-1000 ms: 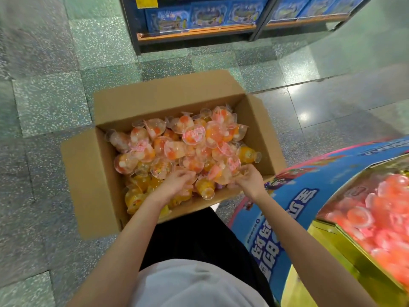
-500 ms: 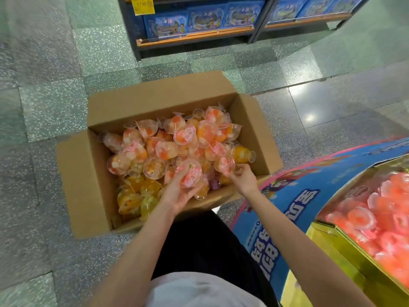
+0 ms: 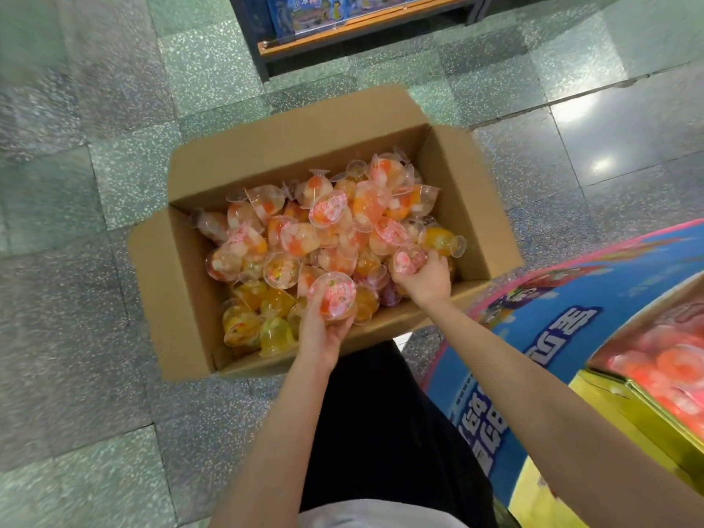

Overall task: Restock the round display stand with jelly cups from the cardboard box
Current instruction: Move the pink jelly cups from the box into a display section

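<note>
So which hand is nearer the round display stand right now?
Right. The right hand grips a jelly cup at the cardboard box's right end, just beside the round display stand. The left hand holds another cup farther left, mid-box.

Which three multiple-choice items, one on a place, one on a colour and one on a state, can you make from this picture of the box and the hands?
1. Where does the cardboard box stand?
A. on a shelf
B. on the tiled floor
C. on the display stand

2. What colour are the jelly cups in the box's near left corner?
A. yellow
B. blue
C. green

3. What is the left hand doing?
A. resting flat on the floor
B. hanging idle
C. holding a jelly cup with a pink lid

Answers: 1 B, floor tiles show all round the box. 2 A, the yellow jelly cups lie there. 3 C, its fingers curl round that cup; the right hand grips another cup.
</note>
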### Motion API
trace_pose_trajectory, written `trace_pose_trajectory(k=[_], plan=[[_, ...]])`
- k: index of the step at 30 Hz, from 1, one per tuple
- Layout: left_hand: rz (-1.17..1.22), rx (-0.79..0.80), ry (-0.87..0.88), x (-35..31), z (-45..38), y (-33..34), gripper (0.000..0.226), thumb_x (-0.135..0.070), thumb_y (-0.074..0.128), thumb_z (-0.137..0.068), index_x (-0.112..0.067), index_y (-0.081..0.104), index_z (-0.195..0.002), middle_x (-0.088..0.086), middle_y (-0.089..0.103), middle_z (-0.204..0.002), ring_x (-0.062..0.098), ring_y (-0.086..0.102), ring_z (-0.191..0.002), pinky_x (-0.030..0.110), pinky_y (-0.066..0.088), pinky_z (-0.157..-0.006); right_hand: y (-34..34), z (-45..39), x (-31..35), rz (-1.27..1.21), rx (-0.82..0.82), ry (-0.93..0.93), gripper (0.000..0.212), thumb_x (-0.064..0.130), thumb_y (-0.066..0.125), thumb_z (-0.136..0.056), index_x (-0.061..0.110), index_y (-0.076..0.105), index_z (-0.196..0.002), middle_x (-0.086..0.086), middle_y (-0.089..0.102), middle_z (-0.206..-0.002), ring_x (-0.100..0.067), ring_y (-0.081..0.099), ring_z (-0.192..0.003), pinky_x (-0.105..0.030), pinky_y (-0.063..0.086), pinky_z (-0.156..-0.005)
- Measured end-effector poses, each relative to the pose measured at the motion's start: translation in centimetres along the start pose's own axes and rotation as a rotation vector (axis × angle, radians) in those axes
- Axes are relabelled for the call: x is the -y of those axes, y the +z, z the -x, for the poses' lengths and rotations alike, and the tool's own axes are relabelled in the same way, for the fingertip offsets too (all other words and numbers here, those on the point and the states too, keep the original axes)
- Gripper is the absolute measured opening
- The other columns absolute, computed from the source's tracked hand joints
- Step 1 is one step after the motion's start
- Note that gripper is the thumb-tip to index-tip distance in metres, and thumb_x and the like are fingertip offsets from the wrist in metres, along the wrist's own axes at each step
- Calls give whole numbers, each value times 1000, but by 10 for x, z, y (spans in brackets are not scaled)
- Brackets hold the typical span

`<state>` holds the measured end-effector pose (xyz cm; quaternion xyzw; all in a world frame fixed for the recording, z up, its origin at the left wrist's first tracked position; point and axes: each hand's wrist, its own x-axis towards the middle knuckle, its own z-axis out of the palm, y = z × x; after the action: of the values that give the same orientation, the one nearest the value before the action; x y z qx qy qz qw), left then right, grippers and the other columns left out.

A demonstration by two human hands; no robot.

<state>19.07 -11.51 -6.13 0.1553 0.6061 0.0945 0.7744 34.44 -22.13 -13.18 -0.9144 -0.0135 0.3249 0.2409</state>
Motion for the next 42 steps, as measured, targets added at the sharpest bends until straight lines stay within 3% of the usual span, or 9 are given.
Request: trace_pose_trajectory(k=[4, 8, 10, 14, 19, 23, 29, 37, 42], plan=[[-6, 55, 64, 1, 7, 5, 50, -26, 52, -94, -41, 39, -141, 4, 55, -124, 32, 55, -118, 50, 50, -96, -9, 27, -1, -67, -45, -32, 86, 30, 81, -65, 12, 39, -138, -10, 40, -132, -27, 47, -120, -36, 42, -97], [-26, 117, 33, 0, 19, 17, 16, -21, 43, -99, -31, 55, -102, 5, 58, -112, 29, 53, -116, 48, 45, -102, -22, 55, -11, -155, -101, -125, 78, 28, 82, -66, 14, 45, -132, -6, 47, -125, -20, 46, -116, -26, 40, -90], [-79, 172, 2, 4, 19, 19, 13, -19, 45, -99, -23, 56, -106, 11, 58, -122, 26, 54, -116, 43, 47, -99, -28, 71, -18, -160, -128, -162, 75, 30, 83, -65, 15, 48, -130, -5, 52, -120, -17, 46, -113, -22, 37, -84], [-193, 222, -27, 13, 20, 19, 19, -18, 57, -94, -15, 56, -113, 11, 58, -124, 23, 57, -111, 37, 52, -87, -38, 117, -29, -228, -213, -158, 79, 43, 73, -58, 18, 49, -129, -3, 52, -118, -6, 42, -103, -18, 32, -82], [-399, 401, -49, 28, 37, 9, 52, -24, 67, -84, -14, 51, -132, 9, 63, -123, 19, 61, -109, 33, 51, -89, -42, 181, -49, -299, -381, -123, 74, 28, 79, -62, 16, 50, -130, 3, 48, -116, -10, 43, -111, -14, 31, -86], [-605, 534, -85, 51, 56, -2, 17, -19, 59, -93, -18, 62, -109, 7, 66, -111, 18, 61, -104, 26, 51, -83, -41, 234, -76, -303, -518, 6, 73, 25, 80, -65, 17, 49, -131, 4, 43, -113, -4, 41, -106, -17, 35, -86], [-847, 684, -156, 116, 101, -26, 13, -8, 51, -95, -19, 59, -95, 4, 63, -92, 15, 61, -84, 27, 50, -75, -29, 324, -138, -270, -614, 230, 87, 60, 53, -52, 20, 49, -129, -2, 53, -121, -17, 51, -111, -37, 48, -91], [-1142, 859, -303, 215, 168, -97, 35, -9, 62, -90, -9, 57, -124, 14, 64, -119, 24, 62, -105, 36, 51, -92, -7, 466, -225, -312, -753, 519, 77, 38, 75, -64, 19, 47, -133, -4, 50, -121, -25, 56, -108, -40, 51, -86], [-1263, 905, -337, 280, 213, -155, 39, -9, 65, -89, -10, 57, -127, 11, 62, -121, 24, 59, -112, 30, 53, -82, 14, 552, -289, -343, -810, 646, 77, 34, 78, -68, 17, 46, -136, -5, 49, -125, -24, 55, -111, -39, 50, -87]])
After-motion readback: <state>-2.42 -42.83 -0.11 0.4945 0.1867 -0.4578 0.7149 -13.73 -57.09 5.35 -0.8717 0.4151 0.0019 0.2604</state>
